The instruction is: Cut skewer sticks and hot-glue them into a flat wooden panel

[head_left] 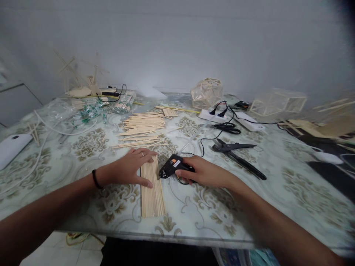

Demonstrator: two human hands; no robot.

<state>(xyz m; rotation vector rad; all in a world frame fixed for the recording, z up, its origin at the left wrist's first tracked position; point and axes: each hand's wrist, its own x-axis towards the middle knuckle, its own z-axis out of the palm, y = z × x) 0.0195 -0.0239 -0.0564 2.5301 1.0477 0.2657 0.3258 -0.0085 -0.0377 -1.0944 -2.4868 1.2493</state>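
Observation:
A flat panel of thin wooden sticks [152, 192] lies side by side on the patterned table near its front edge. My left hand [129, 169] rests flat on the panel's upper left part, fingers stretched out and pressing it down. My right hand [202, 171] is wrapped round a black hot glue gun [173, 166], whose nozzle points left at the panel's right edge. The gun's black cord runs back toward a white power strip [212, 115].
A loose heap of wooden sticks [142, 129] lies behind the panel. Black cutters [238, 157] and black scissors [227, 128] lie to the right. Stick-frame models [206, 92] stand at the back. A white device [12, 146] sits far left, with plastic bags [83, 111] behind.

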